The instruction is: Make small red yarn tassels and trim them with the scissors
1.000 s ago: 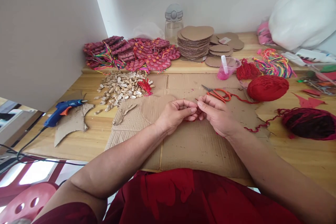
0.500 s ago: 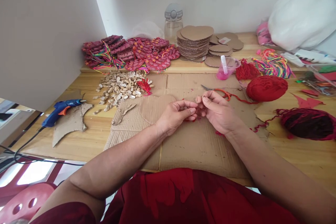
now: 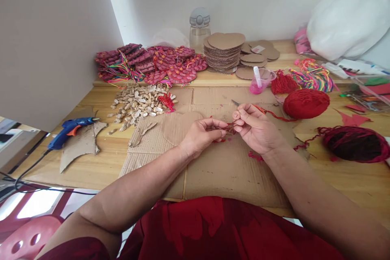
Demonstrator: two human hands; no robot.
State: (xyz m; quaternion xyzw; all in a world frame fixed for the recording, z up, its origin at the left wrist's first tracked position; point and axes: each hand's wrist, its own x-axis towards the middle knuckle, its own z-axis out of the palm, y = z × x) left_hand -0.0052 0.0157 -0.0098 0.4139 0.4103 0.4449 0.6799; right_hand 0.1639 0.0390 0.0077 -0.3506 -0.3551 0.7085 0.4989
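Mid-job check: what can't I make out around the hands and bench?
Head view: the ends of the red yarn, covered by the left hand and right hand; strand count too small to tell.
Head view: most of the handles of the scissors, hidden by the right hand.
Head view: right side of the white bag, cut off by the picture's edge.

Scissors [image 3: 235, 103] lie behind the right hand [image 3: 257, 130], peanut shells [image 3: 140, 105] farther left.

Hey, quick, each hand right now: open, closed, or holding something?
Left hand: closed, pinching dark red yarn.
Right hand: closed, pinching the yarn too.
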